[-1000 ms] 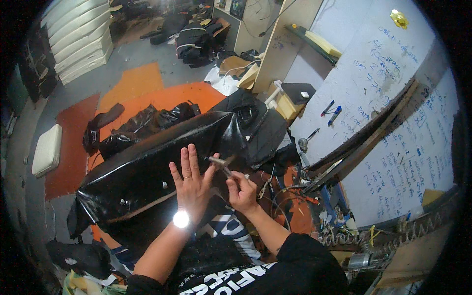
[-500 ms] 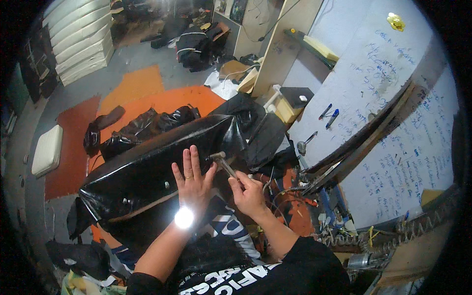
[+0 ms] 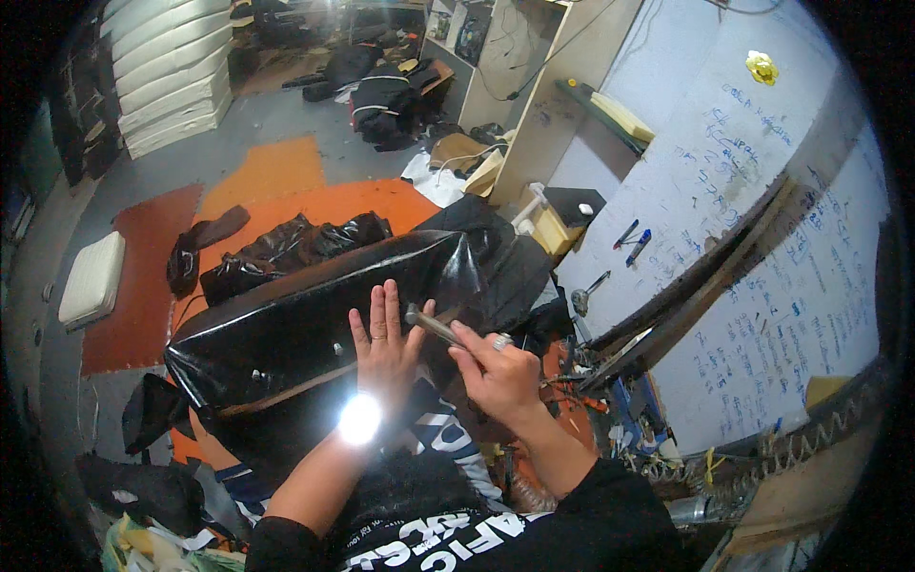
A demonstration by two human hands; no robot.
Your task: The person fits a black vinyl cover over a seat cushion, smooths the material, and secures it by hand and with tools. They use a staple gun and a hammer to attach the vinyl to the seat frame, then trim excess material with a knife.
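Observation:
A long, glossy black covered cushion or seat piece lies across in front of me, its cover folded at the right end. My left hand rests flat on its near side, fingers stretched out, with a bright glare at the wrist. A hammer is gripped in my right hand, its head close by the left thumb and forefinger. Whether the head touches the cover is unclear. Two small pale knobs or fasteners stick out of the cushion's near face, left of my left hand.
Crumpled black material lies beyond the cushion on orange mats. A white pad sits at the left. At right stand a written-on white board, a dark curved strip and cluttered tools. A coiled hose hangs lower right.
The hammer has tipped over to a flatter angle, and my right hand has shifted slightly right. My left hand stays flat on the cushion. The whole view has shifted a little.

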